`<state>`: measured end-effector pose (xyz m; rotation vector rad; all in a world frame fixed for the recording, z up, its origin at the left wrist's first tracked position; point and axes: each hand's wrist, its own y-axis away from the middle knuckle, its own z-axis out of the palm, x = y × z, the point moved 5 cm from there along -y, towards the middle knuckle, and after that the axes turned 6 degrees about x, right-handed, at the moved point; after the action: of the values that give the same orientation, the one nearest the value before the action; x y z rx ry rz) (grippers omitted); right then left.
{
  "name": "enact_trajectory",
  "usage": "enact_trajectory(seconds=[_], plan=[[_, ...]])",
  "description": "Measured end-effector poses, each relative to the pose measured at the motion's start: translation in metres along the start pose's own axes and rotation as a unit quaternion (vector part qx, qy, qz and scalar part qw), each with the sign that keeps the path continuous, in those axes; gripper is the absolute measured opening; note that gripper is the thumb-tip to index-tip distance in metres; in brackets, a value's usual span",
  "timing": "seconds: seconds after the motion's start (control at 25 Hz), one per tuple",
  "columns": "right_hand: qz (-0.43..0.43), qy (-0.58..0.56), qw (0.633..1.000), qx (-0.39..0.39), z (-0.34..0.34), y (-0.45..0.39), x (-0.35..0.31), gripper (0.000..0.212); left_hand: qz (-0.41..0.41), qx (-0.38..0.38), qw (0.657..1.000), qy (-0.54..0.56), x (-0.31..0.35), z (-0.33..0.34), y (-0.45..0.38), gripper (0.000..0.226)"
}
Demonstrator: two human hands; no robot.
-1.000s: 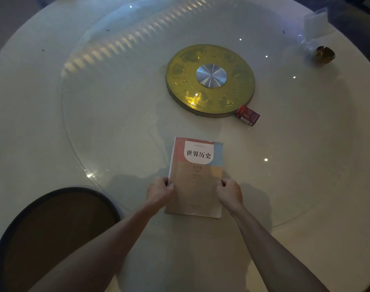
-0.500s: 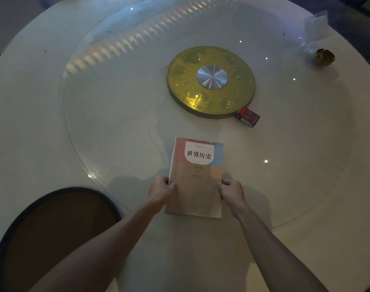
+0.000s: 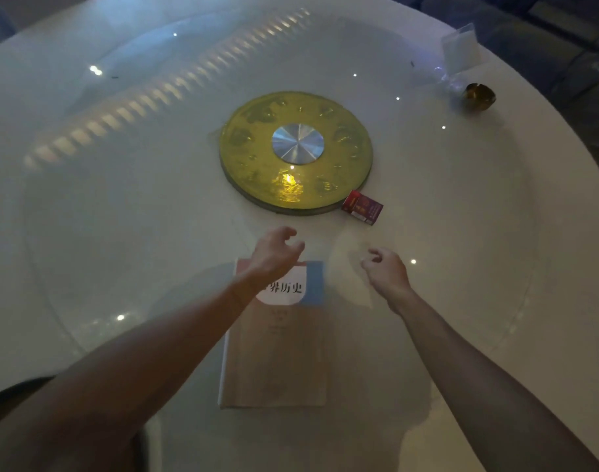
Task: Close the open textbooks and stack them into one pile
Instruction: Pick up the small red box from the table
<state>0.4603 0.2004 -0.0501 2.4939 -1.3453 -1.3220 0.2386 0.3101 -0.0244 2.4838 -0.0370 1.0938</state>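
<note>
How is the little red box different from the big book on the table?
The red box is much smaller than the book. The box is dark red and purple; the book's cover is mostly pale tan with a white and blue top. The box lies beside the yellow disc, touching or nearly touching its edge; the book lies nearer the person, partly under the left arm. Both lie flat and closed on the table, and neither of the hands holds them.

Dim room, ceiling-light glare on glass turntable (image 3: 121, 233), motion blur, wide-angle distortion
</note>
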Motion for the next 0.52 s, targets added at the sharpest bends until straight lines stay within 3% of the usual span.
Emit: enact_trajectory(seconds=[0.24,0.4,0.52], plan=[[-0.097,0.115,0.989,-0.020,-0.006,-0.077,-0.021,0.061,0.025,-0.066,0.997,0.038,0.051,0.061,-0.060,0.055],[-0.188,0.238,0.953,-0.002,0.003,-0.099,-0.025,0.063,0.014,-0.089,0.994,0.066,0.060,0.090,-0.083,0.060],[-0.190,0.252,0.949,0.001,0.011,-0.117,-0.018,0.058,0.000,-0.095,0.992,0.089,0.065,0.103,-0.093,0.058]])
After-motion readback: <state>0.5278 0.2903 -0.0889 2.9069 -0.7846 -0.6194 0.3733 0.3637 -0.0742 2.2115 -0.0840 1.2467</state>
